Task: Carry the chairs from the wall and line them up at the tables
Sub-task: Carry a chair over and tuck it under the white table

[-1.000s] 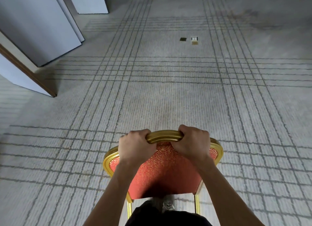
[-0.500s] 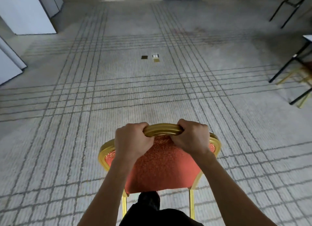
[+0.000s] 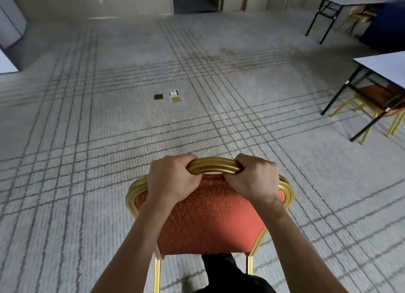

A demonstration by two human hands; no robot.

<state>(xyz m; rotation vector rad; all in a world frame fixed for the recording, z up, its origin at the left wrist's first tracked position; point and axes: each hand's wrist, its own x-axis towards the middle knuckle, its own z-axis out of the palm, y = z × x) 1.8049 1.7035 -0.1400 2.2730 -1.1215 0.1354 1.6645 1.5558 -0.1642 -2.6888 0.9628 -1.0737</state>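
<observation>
Left hand [image 3: 173, 179] and right hand [image 3: 255, 179] are both curled tight over the gold top rail of the chair [image 3: 210, 218], fingertips hidden behind it. Chair is low centre over the carpet [image 3: 87, 161]; we can't see its seat, and its feet are cut off. Near surface [image 3: 388, 67] is cut off at right, with a second chair [image 3: 377, 95] half hidden beneath. Far surface [image 3: 350, 0] is blurry.

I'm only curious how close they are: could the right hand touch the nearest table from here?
Probably not. The right hand grips the chair by its top rail, and the nearest table stands well off to the right across the carpet; walking closer looks needed.
</observation>
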